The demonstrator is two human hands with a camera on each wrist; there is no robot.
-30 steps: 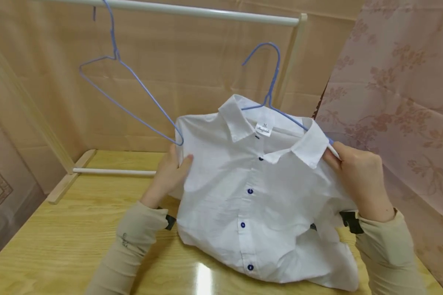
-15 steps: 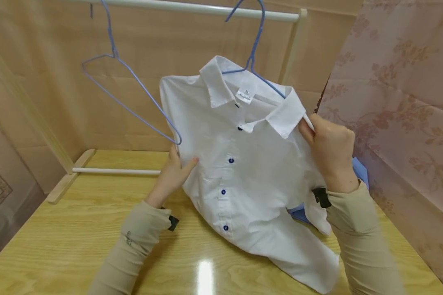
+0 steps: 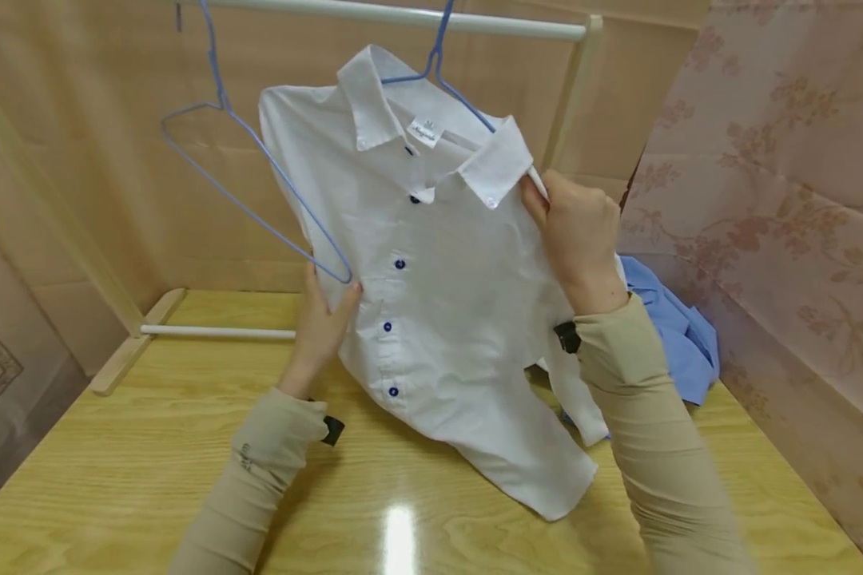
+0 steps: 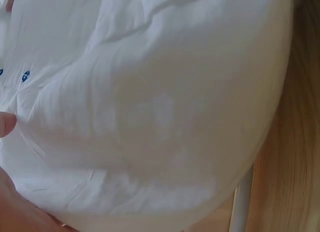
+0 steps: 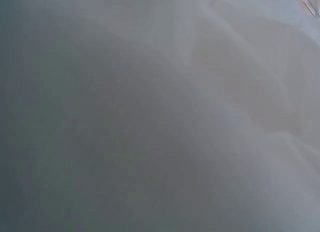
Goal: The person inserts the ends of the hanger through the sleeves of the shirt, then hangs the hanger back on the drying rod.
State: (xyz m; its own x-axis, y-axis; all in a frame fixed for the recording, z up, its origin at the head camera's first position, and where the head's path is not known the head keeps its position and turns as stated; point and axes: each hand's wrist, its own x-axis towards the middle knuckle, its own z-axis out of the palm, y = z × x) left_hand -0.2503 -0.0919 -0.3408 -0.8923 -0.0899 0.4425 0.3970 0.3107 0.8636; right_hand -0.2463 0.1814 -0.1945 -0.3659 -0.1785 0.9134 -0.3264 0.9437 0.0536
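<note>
A white button-up shirt [image 3: 467, 303] with dark blue buttons is raised over the table in the head view, its tail hanging toward the lower right. A blue wire hanger [image 3: 439, 49] sits inside its collar, the hook reaching up across the rack's rail. My right hand [image 3: 578, 228] grips the shirt at the shoulder beside the collar. Lower on the opposite side, my left hand [image 3: 321, 327] holds the shirt's edge, thumb in front and fingers behind. White cloth [image 4: 150, 106] fills most of the left wrist view. The right wrist view shows only blurred shirt fabric [image 5: 240, 81].
Another blue hanger [image 3: 217, 72], bare, hangs from the white rail [image 3: 374, 12] and overlaps the shirt's left side. A blue cloth item [image 3: 679, 335] lies on the wooden table [image 3: 115, 471] at the right. Low behind runs a white rod [image 3: 216, 331]; a floral curtain [image 3: 784, 200] borders the right.
The shirt and its hanger have risen and moved left with my right hand, bringing the hook up to the rail. The blue cloth at the right has come into view. My left hand stays near its place.
</note>
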